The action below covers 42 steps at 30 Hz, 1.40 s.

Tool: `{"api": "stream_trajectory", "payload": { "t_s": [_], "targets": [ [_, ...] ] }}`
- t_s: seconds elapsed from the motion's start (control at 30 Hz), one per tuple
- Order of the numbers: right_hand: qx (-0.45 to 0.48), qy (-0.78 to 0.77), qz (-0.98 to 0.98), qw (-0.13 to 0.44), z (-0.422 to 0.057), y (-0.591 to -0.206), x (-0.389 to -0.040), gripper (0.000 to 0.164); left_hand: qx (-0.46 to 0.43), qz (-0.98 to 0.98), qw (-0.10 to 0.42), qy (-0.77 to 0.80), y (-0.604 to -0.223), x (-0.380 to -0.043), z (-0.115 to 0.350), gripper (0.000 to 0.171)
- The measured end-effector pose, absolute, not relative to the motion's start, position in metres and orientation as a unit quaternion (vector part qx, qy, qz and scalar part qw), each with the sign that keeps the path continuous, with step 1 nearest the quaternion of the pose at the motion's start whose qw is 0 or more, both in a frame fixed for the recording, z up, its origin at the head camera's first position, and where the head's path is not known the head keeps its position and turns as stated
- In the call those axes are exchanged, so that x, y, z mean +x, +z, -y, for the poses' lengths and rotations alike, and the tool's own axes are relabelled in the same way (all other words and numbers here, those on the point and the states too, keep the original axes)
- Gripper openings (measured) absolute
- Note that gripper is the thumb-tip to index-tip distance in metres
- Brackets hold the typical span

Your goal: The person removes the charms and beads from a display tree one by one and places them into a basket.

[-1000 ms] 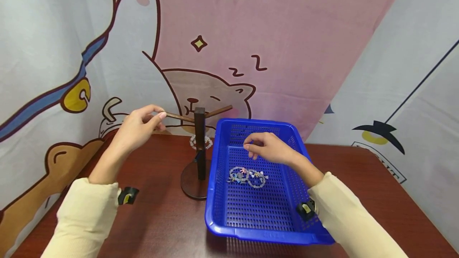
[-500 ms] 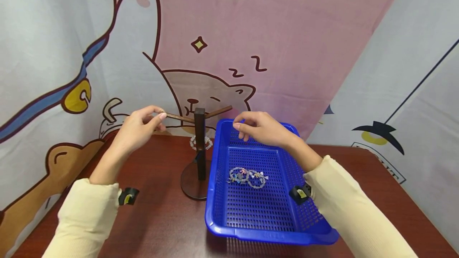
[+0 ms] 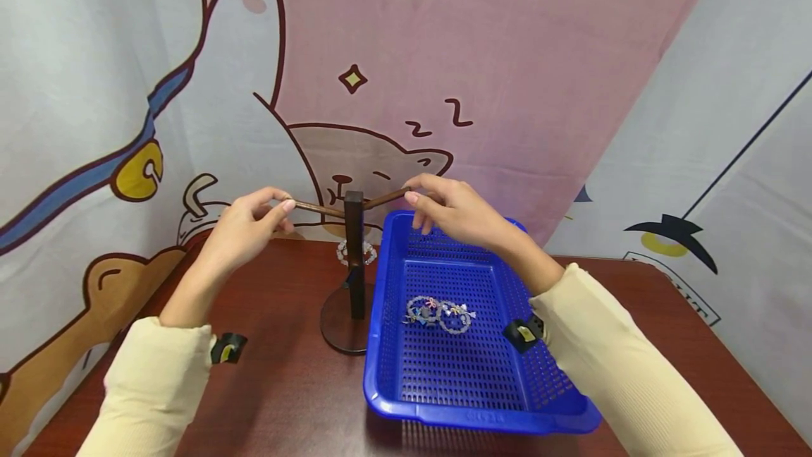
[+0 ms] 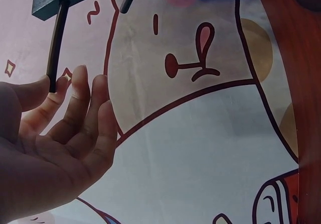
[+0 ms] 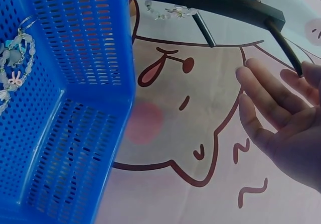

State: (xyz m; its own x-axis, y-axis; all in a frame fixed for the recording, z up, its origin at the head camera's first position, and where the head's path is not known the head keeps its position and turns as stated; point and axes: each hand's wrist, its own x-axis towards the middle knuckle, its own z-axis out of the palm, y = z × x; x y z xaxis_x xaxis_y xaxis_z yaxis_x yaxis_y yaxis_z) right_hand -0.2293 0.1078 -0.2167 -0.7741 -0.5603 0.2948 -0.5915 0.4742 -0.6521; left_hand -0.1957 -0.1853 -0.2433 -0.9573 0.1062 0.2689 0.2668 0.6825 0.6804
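Observation:
A dark wooden bracelet stand (image 3: pixel 355 259) with a round base stands left of the blue basket. Its two upper pegs slant outward from the top of the post. My left hand (image 3: pixel 244 228) pinches the tip of the left peg (image 4: pixel 57 48) between thumb and index finger. On the other side, my right hand (image 3: pixel 453 210) holds the tip of the right peg (image 5: pixel 286 45) the same way, its other fingers spread loosely. Clear beaded bracelets (image 3: pixel 368 252) hang lower on the stand, partly behind the post. Several pale beaded bracelets with charms (image 3: pixel 454 318) lie inside the basket.
The blue perforated basket (image 3: pixel 482 415) sits on the reddish-brown table (image 3: pixel 279 386), close against the stand's base, with my right forearm over its right side. Behind the table hangs a cartoon-printed cloth (image 3: pixel 507 55).
My right hand has risen from above the basket and moved left and forward to the right peg's tip, taking hold of it. My left hand has stayed on the left peg.

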Motion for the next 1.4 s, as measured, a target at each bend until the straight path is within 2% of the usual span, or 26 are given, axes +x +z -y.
{"api": "stream_trajectory", "payload": {
  "t_s": [0.37,1.03,1.4],
  "targets": [
    [0.329,0.379,0.864,0.036,-0.105,-0.216,-0.228,0.02,-0.09,0.911,0.128,-0.382,-0.251,-0.195,0.184,0.036],
    [0.327,0.385,0.862,0.037,-0.106,-0.217,-0.227,0.02,-0.147,0.902,0.076,-0.398,-0.299,-0.17,0.147,0.026],
    [0.328,0.389,0.86,0.04,-0.106,-0.218,-0.227,0.019,-0.177,0.896,0.095,-0.395,-0.302,-0.158,0.129,0.021]
  ]
}}
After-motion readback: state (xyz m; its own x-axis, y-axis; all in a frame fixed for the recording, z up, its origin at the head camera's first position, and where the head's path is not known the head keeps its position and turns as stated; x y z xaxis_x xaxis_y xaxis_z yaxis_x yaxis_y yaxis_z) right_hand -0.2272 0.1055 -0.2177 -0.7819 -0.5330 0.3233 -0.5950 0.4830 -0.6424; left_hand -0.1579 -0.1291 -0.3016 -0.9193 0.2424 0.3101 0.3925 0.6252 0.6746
